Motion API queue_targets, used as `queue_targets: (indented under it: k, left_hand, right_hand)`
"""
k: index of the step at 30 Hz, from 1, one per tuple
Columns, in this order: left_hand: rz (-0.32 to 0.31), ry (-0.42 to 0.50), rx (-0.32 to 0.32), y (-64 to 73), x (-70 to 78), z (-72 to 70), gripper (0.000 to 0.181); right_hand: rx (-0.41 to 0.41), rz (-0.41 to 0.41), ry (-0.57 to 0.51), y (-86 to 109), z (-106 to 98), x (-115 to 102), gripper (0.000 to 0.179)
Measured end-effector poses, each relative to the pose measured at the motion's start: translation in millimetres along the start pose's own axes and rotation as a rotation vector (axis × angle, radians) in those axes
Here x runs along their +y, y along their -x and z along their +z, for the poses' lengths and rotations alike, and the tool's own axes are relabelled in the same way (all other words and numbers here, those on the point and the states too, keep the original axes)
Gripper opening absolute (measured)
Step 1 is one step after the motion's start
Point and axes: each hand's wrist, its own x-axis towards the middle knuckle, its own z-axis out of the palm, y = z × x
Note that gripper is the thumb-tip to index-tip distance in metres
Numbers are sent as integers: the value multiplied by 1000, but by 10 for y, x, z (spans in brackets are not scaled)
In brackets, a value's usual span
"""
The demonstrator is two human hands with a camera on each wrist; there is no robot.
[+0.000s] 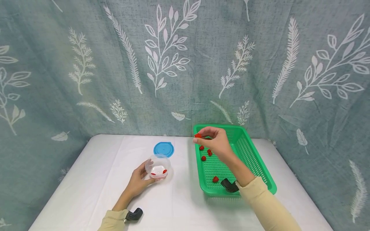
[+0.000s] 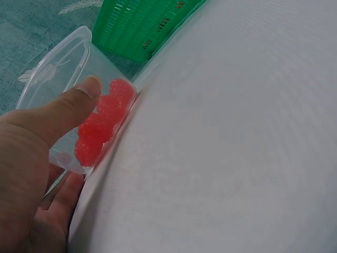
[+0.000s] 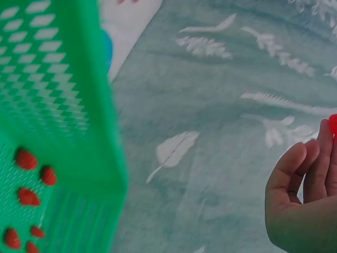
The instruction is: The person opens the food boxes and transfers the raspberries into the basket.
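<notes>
My left hand (image 1: 137, 183) grips a small clear plastic tub (image 1: 157, 158) near the middle of the table, fingers behind it and thumb on its near side. In the left wrist view several raspberries (image 2: 109, 112) lie along the tub's bottom, and the thumb presses its wall. My right hand (image 1: 219, 143) is raised over the far left part of the green basket (image 1: 254, 155), pinching a raspberry (image 1: 198, 135) at the fingertips. Several more raspberries (image 1: 215, 179) lie on the basket floor, mostly along its left side.
A round blue lid (image 1: 163, 149) lies on the white tablecloth (image 1: 101, 179) just behind the tub. Behind the table hangs a grey-green curtain (image 1: 121, 112) with white leaf prints. Each wrist wears a small black camera mount (image 1: 134, 214).
</notes>
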Motion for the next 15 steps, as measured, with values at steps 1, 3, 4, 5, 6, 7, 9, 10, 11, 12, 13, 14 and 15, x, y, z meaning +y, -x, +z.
queue_targets:
  k: [1,3,4,5,6,7,9,10,11,12,13,14,15]
  left_hand:
    - [5,0,0,1,-6,1,92]
    - [11,-2,2,2,-13,5,92]
    - [13,-2,4,3,-14,6,92]
    - [10,-4,5,5,-12,7,92]
    - [10,-9,6,7,-12,7,92]
    - [10,-13,7,8,-9,8,92]
    - [-3,-18,9,11,0,7,92]
    - [-12,-19,10,13,5,7,92]
    - [-18,-21,11,13,9,6,92]
    - [-22,-24,10,13,13,5,92]
    - [-25,-21,9,11,17,4,92]
    - [-27,-21,8,11,19,2,92]
    - [-27,-19,8,11,21,1,92]
  right_hand:
    - [11,0,18,-16,-33,36,23]
    - [28,4,45,-49,-101,112,23]
    - [35,7,59,-64,-135,148,23]
    - [40,9,68,-78,-167,180,24]
    - [45,12,75,-91,-200,213,25]
    - [51,16,81,-104,-231,247,26]
    - [59,28,84,-125,-288,300,29]
    - [62,32,77,-136,-313,328,31]
    - [66,37,71,-147,-337,354,32]
    - [71,42,64,-158,-359,380,33]
    - [73,47,59,-168,-382,406,35]
    - [75,50,54,-179,-404,433,36]
    - [75,51,54,-187,-424,458,36]
